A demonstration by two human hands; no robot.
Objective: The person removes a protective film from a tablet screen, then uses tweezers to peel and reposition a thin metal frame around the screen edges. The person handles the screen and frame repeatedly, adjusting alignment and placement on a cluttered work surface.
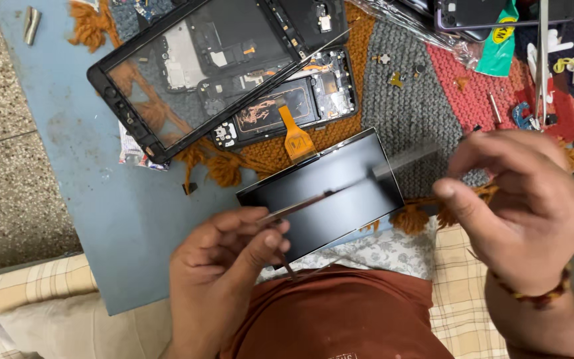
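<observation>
Glossy black, a flat display panel (327,193) sits tilted between a person's two hands above the edge of a blue table (101,199), with speckled stone floor (8,166) beyond it. The left hand (224,259) pinches the panel's lower corner, fingers curled around a thin strip (300,207) that runs across the glass. The right hand (519,206), fingers bent and pinched, grips the strip's blurred far end. Beyond the hands lie a knitted mat (420,100) in orange, grey and red, an empty tablet frame (187,73) and an opened phone (287,106).
</observation>
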